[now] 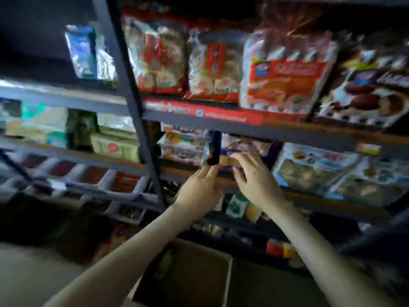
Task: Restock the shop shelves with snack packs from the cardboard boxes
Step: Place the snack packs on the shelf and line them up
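Snack pack: a dark, glossy pack is standing on its narrow edge at the front of the middle shelf, just left of a purple-trimmed pack.
Feel: judging by the shiny film, it is likely light, soft and a little slippery — the contents may crush if squeezed hard.
Where to hold: the flat faces near the lower edge are looking like the safest spot, with a gentle pinch and no pressing on the middle.
Left hand: the left hand is reaching up under the dark pack, its fingertips touching the bottom edge; the fingers are lying loosely apart, steadying the pack more than clamping it.
Right hand: the right hand is resting over the purple-trimmed pack, fingers spread and slightly curled — blur is making it unclear whether it is gripping or only nudging.
Shelf around: blurred packs are sitting on both sides, and big red bags are filling the upper shelf.
Box: an open cardboard box is sitting below, between the forearms, well apart from the shelf.
Risk: standing on edge, the pack may tip forward once the fingers let go.
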{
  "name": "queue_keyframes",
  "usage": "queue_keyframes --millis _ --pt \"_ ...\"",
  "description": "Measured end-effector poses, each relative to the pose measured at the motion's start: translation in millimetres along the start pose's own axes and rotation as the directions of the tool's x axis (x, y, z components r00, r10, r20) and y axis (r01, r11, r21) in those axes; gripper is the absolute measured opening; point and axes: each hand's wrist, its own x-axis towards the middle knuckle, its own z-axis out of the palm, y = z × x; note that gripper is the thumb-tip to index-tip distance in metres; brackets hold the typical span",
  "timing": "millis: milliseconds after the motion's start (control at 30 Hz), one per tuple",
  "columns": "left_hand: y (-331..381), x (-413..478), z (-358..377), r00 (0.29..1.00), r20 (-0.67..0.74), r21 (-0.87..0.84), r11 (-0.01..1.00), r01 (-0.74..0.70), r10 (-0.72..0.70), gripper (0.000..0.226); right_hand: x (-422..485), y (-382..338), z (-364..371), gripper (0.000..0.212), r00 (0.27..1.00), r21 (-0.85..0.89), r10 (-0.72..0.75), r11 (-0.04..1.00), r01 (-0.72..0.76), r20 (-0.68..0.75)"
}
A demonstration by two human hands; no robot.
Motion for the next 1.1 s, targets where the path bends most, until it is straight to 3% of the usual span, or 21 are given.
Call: queue_keyframes --millis 133,267,400,533,700,833,967,1100 --pt "-92.1 -83.1 4.0 0.96 0.126 0.024 0.968 0.249 -0.25 0.046 -19.8 -58.7 79.3 0.032 0.962 0.072 0.076 0.993 -0.098 0.261" --pt "-153.5 -162.9 2.2 0.86 0.238 0.134 0.892 0.432 -0.452 0.045 -36.3 -112.9 133.5 0.034 0.887 0.137 0.04 0.984 -0.115 0.459" --pt "-194.4 -227.9 -5.2 0.734 0.287 0.224 0.788 0.573 -0.616 0.049 -43.9 -149.1 169.0 0.038 0.817 0.146 -0.028 0.987 -0.068 0.575" --pt "-211.8 -269.4 -6.6 0.631 0.233 0.244 0.673 0.699 -0.74 0.048 -55.3 -157.7 196.9 0.042 0.761 0.123 -0.096 0.992 0.021 0.642" --pt "-227.8 -291.7 28.2 0.58 0.223 0.226 0.62 0.751 -0.784 0.044 -78.8 -139.1 251.8 0.045 0.653 0.116 -0.067 0.993 -0.032 0.754" --pt "-268.6 -295.3 76.4 0.564 0.277 0.238 0.624 0.744 -0.778 0.051 -104.3 -119.3 316.4 0.052 0.577 0.055 0.061 0.982 -0.181 0.814" --pt "-344.1 -296.0 160.1 0.55 0.335 0.238 0.634 0.736 -0.765 0.057 -144.1 -91.6 419.8 0.062 0.456 -0.016 0.158 0.953 -0.301 0.876" --pt "-429.3 -295.1 272.6 0.572 0.372 0.251 0.673 0.696 -0.731 0.061 -192.2 -50.4 554.4 0.073 0.375 -0.084 0.192 0.955 -0.285 0.907"
